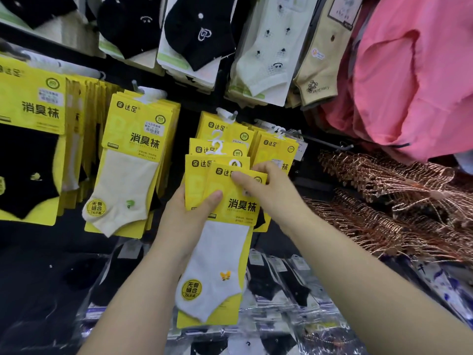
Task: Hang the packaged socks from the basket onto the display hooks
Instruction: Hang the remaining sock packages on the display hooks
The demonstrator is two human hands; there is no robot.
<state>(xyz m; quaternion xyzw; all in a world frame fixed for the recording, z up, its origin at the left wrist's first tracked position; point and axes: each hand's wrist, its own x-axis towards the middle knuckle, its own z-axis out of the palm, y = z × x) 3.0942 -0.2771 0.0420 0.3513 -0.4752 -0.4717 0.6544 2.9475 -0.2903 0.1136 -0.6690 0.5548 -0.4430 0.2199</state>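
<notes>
Your left hand [188,216] grips a stack of yellow sock packs [195,181] at its left edge, with the thumb pressed across the face and the fingers hidden behind. Your right hand [267,187] pinches the top edge of the front pack [230,242], thumb on the yellow card and fingers curled over the back. That pack carries a white ankle sock with a small orange motif (white hanger loops of the packs behind show above it). The stack stands upright before the display, just below a display hook [227,114] loaded with matching packs. A cream sock pack [128,175] hangs to the left. A pink garment [414,73] hangs at upper right, above copper-coloured hangers [396,201]. Bagged dark socks [281,278] lie below.
</notes>
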